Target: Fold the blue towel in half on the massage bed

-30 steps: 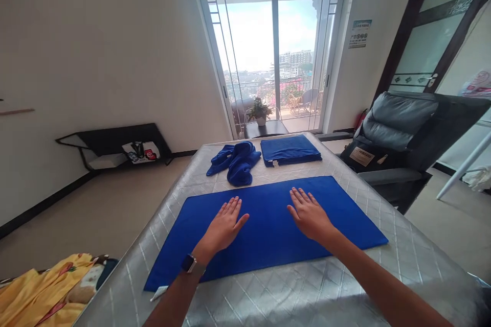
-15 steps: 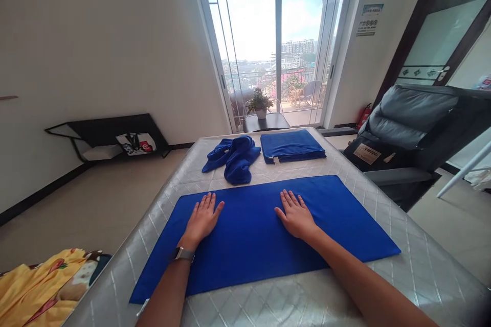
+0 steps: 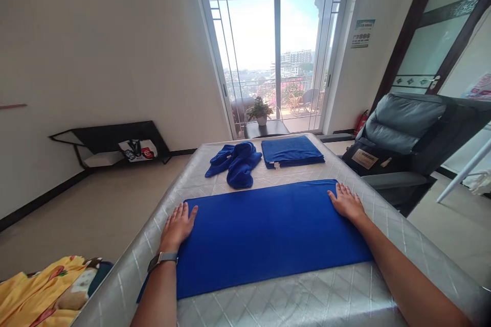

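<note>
A blue towel [image 3: 264,235] lies spread flat across the quilted silver-grey mattress [image 3: 276,301]. My left hand [image 3: 178,225], with a watch on its wrist, rests palm down on the towel's left edge, thumb pointing inward. On the far right corner of the towel lies my right hand [image 3: 347,201], also flat, its fingers slightly apart. Neither hand holds anything. Beyond the spread towel, a crumpled blue towel [image 3: 240,163] sits in a loose heap. Beside it on the right is a neat stack of folded blue towels [image 3: 292,150] with a white tag showing.
To the right stands a dark recliner [image 3: 406,127] with a dark bag on its seat. A potted plant [image 3: 261,111] stands on a small table past the mattress, before the sliding glass door [image 3: 276,51]. Yellow patterned bedding [image 3: 49,286] lies at lower left.
My hands have slid apart over the spread towel, the left one to its left edge and the right one to its far right corner. The view has tilted slightly upward.
</note>
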`<control>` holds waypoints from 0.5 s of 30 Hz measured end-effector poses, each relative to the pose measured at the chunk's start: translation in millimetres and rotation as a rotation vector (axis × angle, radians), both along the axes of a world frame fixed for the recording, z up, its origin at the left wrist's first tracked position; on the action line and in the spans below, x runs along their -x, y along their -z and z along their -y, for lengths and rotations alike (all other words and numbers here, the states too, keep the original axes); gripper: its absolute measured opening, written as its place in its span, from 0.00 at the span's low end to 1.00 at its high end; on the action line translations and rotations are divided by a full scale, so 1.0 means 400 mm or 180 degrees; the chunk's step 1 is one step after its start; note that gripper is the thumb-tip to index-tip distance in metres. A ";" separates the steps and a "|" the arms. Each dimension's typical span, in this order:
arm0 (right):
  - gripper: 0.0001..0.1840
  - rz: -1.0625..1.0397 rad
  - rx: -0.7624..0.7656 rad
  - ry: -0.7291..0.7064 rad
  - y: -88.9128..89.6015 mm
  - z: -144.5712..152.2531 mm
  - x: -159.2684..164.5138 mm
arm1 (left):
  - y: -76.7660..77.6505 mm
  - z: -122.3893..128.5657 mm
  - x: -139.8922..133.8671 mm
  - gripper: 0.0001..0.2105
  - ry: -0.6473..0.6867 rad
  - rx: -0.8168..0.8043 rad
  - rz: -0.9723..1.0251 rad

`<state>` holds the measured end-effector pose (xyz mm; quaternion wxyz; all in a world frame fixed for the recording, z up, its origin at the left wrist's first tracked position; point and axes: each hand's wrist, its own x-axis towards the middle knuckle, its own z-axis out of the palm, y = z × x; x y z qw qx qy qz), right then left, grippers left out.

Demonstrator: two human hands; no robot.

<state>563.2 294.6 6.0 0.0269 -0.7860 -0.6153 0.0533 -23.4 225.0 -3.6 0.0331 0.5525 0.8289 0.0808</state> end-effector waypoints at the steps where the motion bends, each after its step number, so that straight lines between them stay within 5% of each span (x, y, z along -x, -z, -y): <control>1: 0.39 0.0007 -0.0018 0.0070 0.001 0.002 -0.017 | -0.002 0.000 -0.004 0.37 -0.0028 -0.0007 -0.0009; 6: 0.34 0.0353 -0.0540 0.0063 -0.006 0.028 -0.024 | 0.005 0.000 -0.006 0.37 -0.0133 -0.0066 -0.0073; 11: 0.30 0.0245 -0.1053 -0.0915 -0.046 0.056 0.121 | -0.017 -0.007 -0.047 0.37 -0.0009 -0.0441 -0.0399; 15: 0.31 -0.0299 -0.0846 -0.1815 -0.076 0.067 0.324 | -0.061 -0.039 -0.228 0.35 0.1122 -0.0673 -0.0417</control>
